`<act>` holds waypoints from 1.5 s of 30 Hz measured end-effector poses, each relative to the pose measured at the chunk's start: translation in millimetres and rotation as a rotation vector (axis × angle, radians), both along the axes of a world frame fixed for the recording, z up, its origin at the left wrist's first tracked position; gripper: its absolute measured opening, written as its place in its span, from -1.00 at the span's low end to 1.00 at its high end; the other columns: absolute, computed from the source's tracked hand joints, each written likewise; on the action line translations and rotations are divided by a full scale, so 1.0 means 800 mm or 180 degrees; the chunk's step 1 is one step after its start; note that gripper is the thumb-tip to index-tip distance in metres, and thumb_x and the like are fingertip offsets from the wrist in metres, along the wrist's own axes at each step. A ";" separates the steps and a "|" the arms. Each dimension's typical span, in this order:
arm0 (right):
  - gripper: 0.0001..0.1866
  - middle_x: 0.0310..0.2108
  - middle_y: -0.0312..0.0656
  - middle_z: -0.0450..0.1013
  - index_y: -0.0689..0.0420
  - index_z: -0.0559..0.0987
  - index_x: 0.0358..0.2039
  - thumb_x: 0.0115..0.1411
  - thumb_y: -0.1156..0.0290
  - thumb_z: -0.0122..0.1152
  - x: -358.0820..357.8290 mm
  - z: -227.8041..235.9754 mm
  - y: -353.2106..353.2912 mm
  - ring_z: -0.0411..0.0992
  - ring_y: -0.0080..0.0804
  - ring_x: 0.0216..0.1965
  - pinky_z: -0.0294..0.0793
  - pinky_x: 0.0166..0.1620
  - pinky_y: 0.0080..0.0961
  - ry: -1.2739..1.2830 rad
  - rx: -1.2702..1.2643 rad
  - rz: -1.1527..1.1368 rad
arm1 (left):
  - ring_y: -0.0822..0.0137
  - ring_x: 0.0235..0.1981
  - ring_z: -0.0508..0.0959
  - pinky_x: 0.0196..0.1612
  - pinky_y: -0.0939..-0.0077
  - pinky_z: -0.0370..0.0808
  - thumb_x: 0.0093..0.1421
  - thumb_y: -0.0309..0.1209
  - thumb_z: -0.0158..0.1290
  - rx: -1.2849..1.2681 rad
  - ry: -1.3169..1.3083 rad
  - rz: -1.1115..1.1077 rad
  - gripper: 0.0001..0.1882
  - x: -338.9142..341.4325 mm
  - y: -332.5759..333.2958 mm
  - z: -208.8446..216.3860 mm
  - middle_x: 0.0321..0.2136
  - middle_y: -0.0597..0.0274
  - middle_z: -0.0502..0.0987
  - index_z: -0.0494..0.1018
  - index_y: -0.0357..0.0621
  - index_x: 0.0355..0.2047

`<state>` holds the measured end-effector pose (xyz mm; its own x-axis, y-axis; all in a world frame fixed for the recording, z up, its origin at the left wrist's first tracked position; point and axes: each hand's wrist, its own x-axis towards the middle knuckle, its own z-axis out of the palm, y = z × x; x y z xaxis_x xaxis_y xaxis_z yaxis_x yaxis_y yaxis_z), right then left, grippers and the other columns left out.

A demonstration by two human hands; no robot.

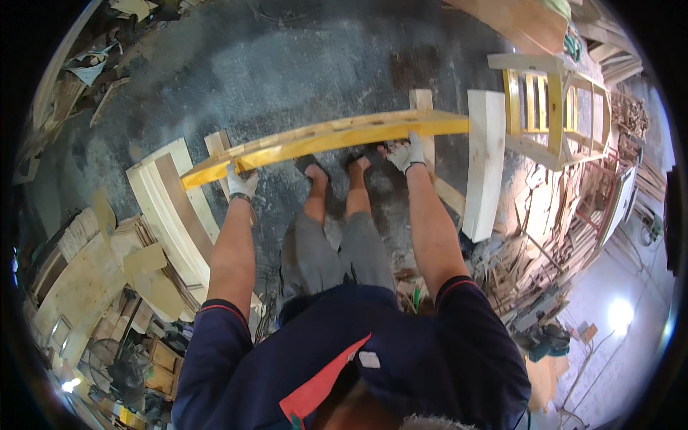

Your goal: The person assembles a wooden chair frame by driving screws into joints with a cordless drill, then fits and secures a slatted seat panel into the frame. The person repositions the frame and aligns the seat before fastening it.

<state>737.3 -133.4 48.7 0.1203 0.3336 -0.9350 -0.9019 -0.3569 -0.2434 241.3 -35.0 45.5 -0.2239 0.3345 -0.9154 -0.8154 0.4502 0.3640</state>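
Note:
A long wooden frame with a yellow-painted side lies across in front of me, a little higher at its right end. Gaps or cross-pieces show along its top. My left hand, in a pale glove, grips its near edge toward the left end. My right hand, also gloved but with bare fingertips, is at the near edge right of the middle, thumb against the yellow side and fingers curled below. Short wooden pieces stick out beneath the frame, one at the left and one at the right.
Thick pale boards lie at the left and right. A slatted wooden frame with yellow parts stands at the far right. Scrap wood is heaped on the right, and panels at the left. My feet are on the dark floor.

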 end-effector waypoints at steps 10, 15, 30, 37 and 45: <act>-0.14 0.04 0.13 0.52 0.28 0.46 0.16 -0.06 -0.03 0.43 0.050 0.098 -0.277 0.49 0.02 0.07 0.43 0.11 -0.22 -0.3516 -0.1866 0.2417 | -0.14 0.21 0.36 0.26 0.07 0.32 -0.01 -0.10 0.35 -0.1069 0.5459 -0.4401 -0.16 -0.070 -0.194 0.146 0.16 -0.28 0.36 0.30 -0.35 0.18; 0.02 0.08 0.15 0.49 0.23 0.34 0.26 -0.16 -0.04 0.51 0.136 0.165 -0.390 0.49 0.07 0.09 0.45 0.13 -0.21 -0.3618 -0.3477 0.2833 | -0.15 0.23 0.35 0.15 -0.10 0.44 -0.09 0.14 0.32 -0.3336 0.5460 -0.4611 0.19 -0.211 -0.288 0.182 0.23 -0.23 0.27 0.06 -0.34 0.36; 0.03 -0.02 0.17 0.48 0.28 0.27 0.13 -0.26 0.09 0.67 0.211 0.161 -0.415 0.49 0.08 0.04 0.47 0.10 -0.15 -0.4150 -0.3134 0.3773 | -0.17 0.31 0.23 0.37 0.10 0.26 -0.21 -0.22 0.41 -0.2744 0.3748 -0.4284 0.32 -0.394 -0.371 0.124 0.32 -0.28 0.09 -0.21 -0.30 0.43; 0.04 -0.01 0.21 0.49 0.36 0.27 0.14 -0.15 -0.08 0.57 0.238 0.190 -0.382 0.49 0.13 0.05 0.49 0.10 -0.12 -0.3911 -0.2980 0.4158 | -0.22 0.12 0.42 0.19 0.05 0.40 -0.22 -0.30 0.39 -0.2264 0.4732 -0.4536 -0.03 -0.354 -0.342 0.150 0.08 -0.31 0.35 0.14 -0.32 0.18; 0.16 0.00 0.33 0.49 0.38 0.19 0.29 -0.14 -0.10 0.53 0.275 0.313 -0.202 0.49 0.21 0.06 0.47 0.11 -0.07 -0.4217 -0.2869 0.4730 | -0.21 0.14 0.48 0.16 0.05 0.45 -0.05 -0.24 0.32 -0.1608 0.4958 -0.4729 -0.01 -0.365 -0.162 0.278 0.15 -0.37 0.42 0.13 -0.29 0.35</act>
<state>957.5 -294.7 299.3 0.7856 0.4077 -0.4655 0.5639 -0.7815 0.2671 -51.0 -164.9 267.6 -0.5323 0.7681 -0.3559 0.8408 0.5285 -0.1171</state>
